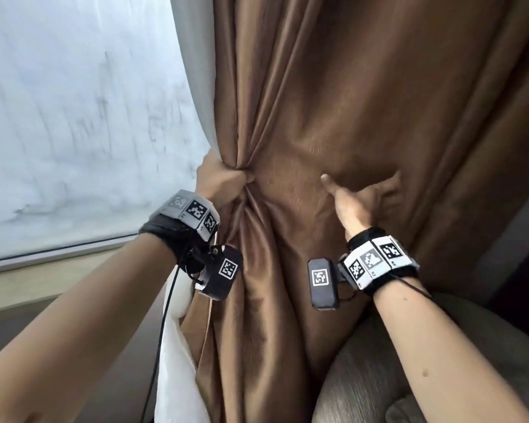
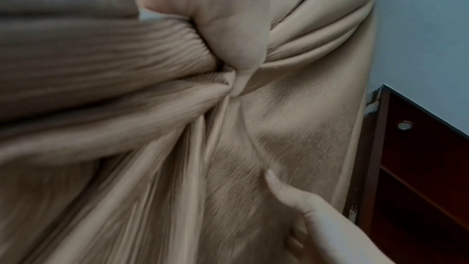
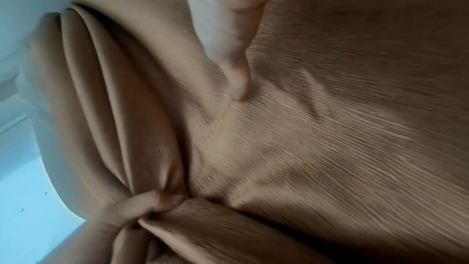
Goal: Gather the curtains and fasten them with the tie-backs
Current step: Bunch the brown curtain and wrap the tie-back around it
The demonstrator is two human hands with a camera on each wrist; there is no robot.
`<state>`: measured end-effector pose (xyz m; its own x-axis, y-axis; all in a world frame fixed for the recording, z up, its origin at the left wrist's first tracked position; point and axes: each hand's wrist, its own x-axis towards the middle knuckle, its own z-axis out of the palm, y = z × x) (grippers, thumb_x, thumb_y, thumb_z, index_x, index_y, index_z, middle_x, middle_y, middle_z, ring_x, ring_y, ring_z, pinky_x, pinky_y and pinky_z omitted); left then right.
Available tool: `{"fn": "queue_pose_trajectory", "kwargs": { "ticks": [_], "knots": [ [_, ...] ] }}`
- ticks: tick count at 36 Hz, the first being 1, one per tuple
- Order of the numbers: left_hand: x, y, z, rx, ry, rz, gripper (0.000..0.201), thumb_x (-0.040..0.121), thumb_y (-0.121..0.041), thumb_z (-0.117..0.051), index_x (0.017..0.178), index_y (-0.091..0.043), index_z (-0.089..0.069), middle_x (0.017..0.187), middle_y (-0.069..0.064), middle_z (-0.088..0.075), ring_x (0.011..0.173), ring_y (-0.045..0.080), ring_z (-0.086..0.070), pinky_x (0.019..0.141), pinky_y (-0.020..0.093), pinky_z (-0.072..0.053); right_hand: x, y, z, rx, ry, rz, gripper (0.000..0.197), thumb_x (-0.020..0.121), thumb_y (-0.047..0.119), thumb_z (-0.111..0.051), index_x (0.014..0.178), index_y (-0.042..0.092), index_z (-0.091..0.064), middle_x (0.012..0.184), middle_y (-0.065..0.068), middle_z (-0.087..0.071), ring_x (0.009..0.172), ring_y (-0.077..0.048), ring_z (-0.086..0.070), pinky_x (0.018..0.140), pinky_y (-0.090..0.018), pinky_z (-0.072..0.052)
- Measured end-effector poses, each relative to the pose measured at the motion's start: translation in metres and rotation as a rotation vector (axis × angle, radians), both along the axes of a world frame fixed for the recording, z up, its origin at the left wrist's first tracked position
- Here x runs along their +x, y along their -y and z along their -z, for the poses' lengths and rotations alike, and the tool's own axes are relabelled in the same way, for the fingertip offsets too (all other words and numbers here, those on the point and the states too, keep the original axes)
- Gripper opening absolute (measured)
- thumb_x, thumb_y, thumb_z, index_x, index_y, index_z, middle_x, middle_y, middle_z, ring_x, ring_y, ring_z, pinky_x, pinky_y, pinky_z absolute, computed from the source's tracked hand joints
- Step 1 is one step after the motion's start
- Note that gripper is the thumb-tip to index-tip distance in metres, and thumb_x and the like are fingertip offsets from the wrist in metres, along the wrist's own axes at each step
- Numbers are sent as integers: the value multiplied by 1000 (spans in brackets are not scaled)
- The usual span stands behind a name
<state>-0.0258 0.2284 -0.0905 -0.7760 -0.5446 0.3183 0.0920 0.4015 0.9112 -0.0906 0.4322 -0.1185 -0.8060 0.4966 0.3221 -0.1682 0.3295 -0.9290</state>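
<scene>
A brown curtain [image 1: 333, 102] hangs right of the window, with folds fanning out from one bunched point. My left hand [image 1: 223, 178] grips that bunch at the curtain's left edge, fist tight round the pleats [image 2: 228, 37]. My right hand [image 1: 355, 196] lies on the flat fabric a little to the right, thumb spread out and up. Its fingers press into a soft fold, partly sunk in shadow. In the right wrist view the thumb [image 3: 236, 63] rests on the cloth [image 3: 330, 127], with the left hand's fingers [image 3: 142, 206] below it. No tie-back is in view.
The bright window [image 1: 74, 117] and its sill [image 1: 43, 270] fill the left. A white sheer curtain [image 1: 177, 361] hangs under my left wrist. A grey padded seat [image 1: 379, 361] sits at lower right. Dark wooden furniture [image 2: 418, 158] stands beyond the curtain's far edge.
</scene>
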Motion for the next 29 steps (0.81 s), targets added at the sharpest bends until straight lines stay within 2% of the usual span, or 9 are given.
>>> {"fn": "queue_pose_trajectory", "kwargs": {
  "ticks": [4,7,9,12,15,18,21,24,29],
  "knots": [
    [6,-2,-2,40,-4,38,59,55,-20,-75,114,-12,-69,105,4,-71,101,24,-66,93,39,-55,-1,10,10,-101,22,-227,150,46,50,-91,151,16,9,158,-15,-12,146,-23,-21,118,-31,-23],
    [9,-1,-1,65,-16,69,61,51,-23,-74,111,-11,-70,102,4,-72,98,23,-67,92,41,-56,0,18,7,-123,48,-363,138,59,36,-91,152,13,9,153,-10,-31,139,-18,-36,104,-14,-26],
    [11,0,0,72,-27,93,58,51,-22,-73,107,-10,-70,98,5,-72,95,23,-68,90,41,-56,-1,24,4,-142,4,-360,123,59,35,-90,152,11,-13,144,-8,-47,130,-19,-48,107,-21,-36],
    [15,2,0,70,-37,113,50,50,-20,-71,99,-10,-71,91,4,-71,91,24,-69,84,39,-58,-2,35,3,-66,-43,-328,58,70,28,-83,120,9,-61,106,-8,-71,96,-29,-68,87,-44,-55],
    [16,3,-1,75,-40,117,49,50,-21,-71,98,-11,-71,92,6,-72,89,24,-69,83,40,-58,1,49,5,30,-86,-345,22,82,22,-70,96,5,-71,82,-9,-69,79,-25,-65,79,-48,-55],
    [17,5,0,87,-42,140,54,51,-21,-71,104,-11,-71,95,5,-73,90,22,-69,85,39,-57,8,62,2,65,-98,-401,20,88,15,-63,100,0,-70,89,-14,-70,84,-20,-61,84,-45,-54],
    [17,8,1,102,-41,182,44,59,-12,-76,103,-10,-69,91,3,-71,90,23,-69,82,34,-56,16,70,-4,9,-42,-514,24,94,6,-51,112,-2,-65,99,-9,-66,95,-18,-59,85,-30,-47],
    [18,10,2,101,-39,206,38,68,1,-75,106,-6,-69,91,4,-70,93,26,-69,84,35,-56,19,76,-6,-156,68,-604,34,91,-1,-39,115,2,-62,104,-6,-64,99,-20,-59,93,-33,-49],
    [17,11,2,120,-71,222,52,56,-10,-74,108,-9,-69,92,0,-70,92,20,-68,82,33,-57,30,77,-11,-311,206,-890,33,82,-11,-32,84,-1,-63,68,-9,-62,61,-19,-61,58,-26,-53]
  ]
}}
